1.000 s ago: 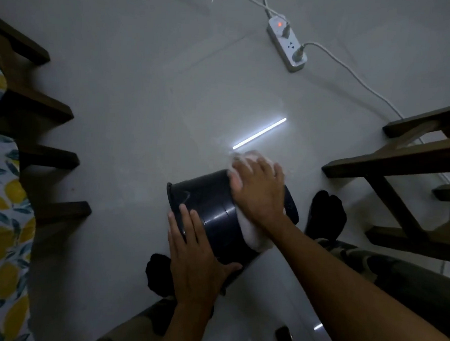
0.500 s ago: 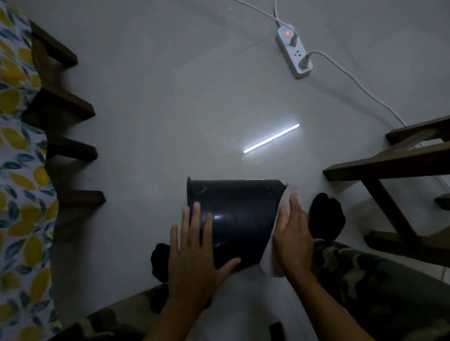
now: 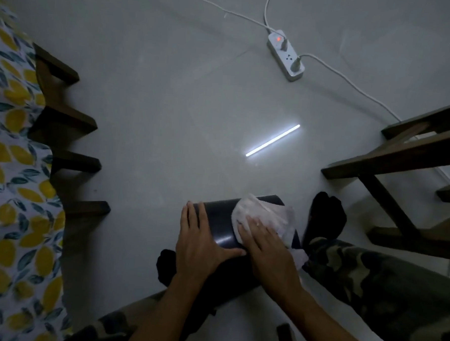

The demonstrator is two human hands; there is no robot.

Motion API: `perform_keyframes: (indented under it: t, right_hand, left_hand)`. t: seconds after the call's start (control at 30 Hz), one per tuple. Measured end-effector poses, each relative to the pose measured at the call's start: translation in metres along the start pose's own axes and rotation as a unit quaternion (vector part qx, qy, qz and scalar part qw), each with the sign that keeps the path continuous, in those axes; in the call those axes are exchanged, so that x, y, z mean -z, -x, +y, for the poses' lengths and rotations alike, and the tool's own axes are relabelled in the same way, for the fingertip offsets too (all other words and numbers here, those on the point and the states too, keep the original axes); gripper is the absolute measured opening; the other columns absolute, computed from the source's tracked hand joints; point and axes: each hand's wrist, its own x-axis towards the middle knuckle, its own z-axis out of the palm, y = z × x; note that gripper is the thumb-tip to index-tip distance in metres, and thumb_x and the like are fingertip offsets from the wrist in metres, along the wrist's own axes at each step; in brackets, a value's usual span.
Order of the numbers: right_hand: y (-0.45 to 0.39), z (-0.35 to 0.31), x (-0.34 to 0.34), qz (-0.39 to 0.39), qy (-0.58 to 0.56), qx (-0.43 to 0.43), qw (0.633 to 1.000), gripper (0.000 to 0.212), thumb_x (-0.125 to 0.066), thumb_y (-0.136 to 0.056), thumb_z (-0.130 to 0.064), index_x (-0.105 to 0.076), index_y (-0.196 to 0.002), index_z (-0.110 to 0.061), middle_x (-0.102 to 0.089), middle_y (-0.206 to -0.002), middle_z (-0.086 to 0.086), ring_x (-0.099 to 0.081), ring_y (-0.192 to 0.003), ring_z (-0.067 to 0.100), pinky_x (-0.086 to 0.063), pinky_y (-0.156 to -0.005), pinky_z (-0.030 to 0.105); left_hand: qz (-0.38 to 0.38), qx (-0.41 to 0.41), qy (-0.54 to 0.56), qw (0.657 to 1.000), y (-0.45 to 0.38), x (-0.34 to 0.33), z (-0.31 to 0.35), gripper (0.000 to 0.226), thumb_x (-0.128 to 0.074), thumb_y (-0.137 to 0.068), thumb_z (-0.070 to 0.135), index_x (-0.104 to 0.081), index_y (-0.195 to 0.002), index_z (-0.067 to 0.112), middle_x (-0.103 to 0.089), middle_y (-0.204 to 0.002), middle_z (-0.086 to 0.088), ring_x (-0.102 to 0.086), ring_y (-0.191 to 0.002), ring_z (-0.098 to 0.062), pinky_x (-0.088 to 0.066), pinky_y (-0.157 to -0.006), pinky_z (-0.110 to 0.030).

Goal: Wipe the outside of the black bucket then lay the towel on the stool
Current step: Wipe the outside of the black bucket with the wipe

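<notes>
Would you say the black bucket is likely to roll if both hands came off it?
Probably. The black bucket lies on its rounded side, steadied by the left hand. Its glossy wall looks slippery, and the smooth floor likely offers little grip. It seems light.

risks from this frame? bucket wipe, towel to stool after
1. The black bucket lies on its side, steadied only by the flat left hand; it might roll.
2. The right hand presses the towel flat with no grip; it could slip off.
3. A live power strip sits on the floor.
</notes>
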Motion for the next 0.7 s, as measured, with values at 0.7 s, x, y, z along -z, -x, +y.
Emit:
perform_keyframes:
  t: [0.7]
  right_hand:
    - [-0.071,0.03,0.054,-0.008,-0.164,-0.366,0.916,0.047,-0.032,-0.111,-0.031,-0.043,-0.152,-0.011,-0.068,-0.126,0.017,-0.065,-0.115,0.032,-0.048,-0.096,0.036]
  left_hand:
    - [0.029,0.335,0.44,0.833,-0.005,0.024,0.017,0.097,-0.099,-0.061,0.026,-0.048,-0.14,0.002,-0.06,-0.136,-0.02,-0.064,-0.117,-0.036,-0.055,-0.101,-0.046]
